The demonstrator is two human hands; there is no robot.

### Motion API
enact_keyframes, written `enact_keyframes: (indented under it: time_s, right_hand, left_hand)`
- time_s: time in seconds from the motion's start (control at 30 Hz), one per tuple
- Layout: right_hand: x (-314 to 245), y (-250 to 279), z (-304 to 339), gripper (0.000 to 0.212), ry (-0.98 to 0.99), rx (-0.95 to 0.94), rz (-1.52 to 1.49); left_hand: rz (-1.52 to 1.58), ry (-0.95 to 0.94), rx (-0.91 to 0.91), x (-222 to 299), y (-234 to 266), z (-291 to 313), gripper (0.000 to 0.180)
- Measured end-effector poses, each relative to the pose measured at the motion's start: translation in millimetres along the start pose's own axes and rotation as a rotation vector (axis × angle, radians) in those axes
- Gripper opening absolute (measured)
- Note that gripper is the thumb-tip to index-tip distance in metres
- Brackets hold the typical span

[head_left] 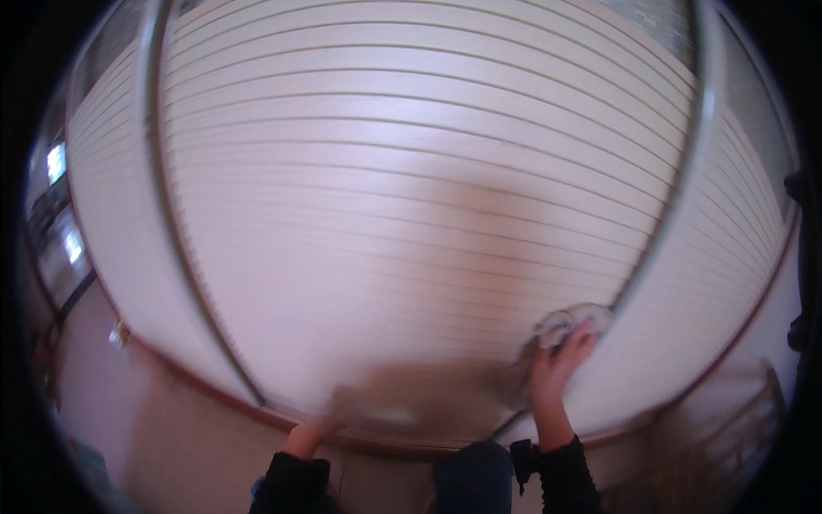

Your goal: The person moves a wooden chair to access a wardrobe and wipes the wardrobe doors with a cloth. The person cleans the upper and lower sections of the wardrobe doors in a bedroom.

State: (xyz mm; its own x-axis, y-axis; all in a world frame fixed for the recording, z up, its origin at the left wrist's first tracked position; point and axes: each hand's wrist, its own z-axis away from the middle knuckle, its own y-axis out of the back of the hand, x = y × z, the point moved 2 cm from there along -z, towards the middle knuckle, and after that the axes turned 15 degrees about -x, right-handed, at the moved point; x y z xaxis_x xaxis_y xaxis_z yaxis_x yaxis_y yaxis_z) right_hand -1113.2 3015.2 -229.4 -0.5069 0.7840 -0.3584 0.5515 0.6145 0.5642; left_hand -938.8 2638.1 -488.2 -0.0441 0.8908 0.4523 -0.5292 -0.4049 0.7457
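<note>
Right hand [555, 370]: holds crumpled pale cloth [556, 323] under partly bent fingers. Cloth position: against white slatted panel [342, 223], low on right side, at right-hand metal strip [704, 111]. Left hand [330, 417]: blurred, near lower edge of panel, just above reddish-brown skirting [214, 387]. Cannot tell how far open or whether gripping anything. Dark sleeves [567, 481] behind both hands. Broad shadow [471, 223] across panel.

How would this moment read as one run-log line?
Right hand: on pale cloth, at grooved white panel | left hand: low, near panel, blurred, grip unclear
</note>
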Motion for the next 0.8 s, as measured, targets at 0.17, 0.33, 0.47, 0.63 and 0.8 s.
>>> enact_keyframes:
  time_s: [0.17, 0.33, 0.47, 0.63, 0.8]
  right_hand:
    - [-26, 1, -12, 0.07, -0.172, 0.112, -0.119]
    - [-88, 30, -56, 0.063, 0.247, 0.163, -0.279]
    - [-170, 35, -124, 0.063, 0.441, 0.312, -0.032]
    - [-302, -15, -141, 0.054, 0.81, 0.292, 0.184]
    - [-419, -80, -98, 0.043, 1.04, 0.082, 0.308]
  left_hand:
    - [0.254, -0.135, 0.279, 17, -2, 25, 0.038]
    - [0.003, -0.064, 0.141, 17, 2, -8, 0.036]
    - [-0.001, -0.17, 0.292, 13, -6, -20, 0.037]
    - [-0.096, -0.138, 0.211, 27, 7, -19, 0.033]
    - [0.016, -0.085, 0.18, 34, 23, 8, 0.031]
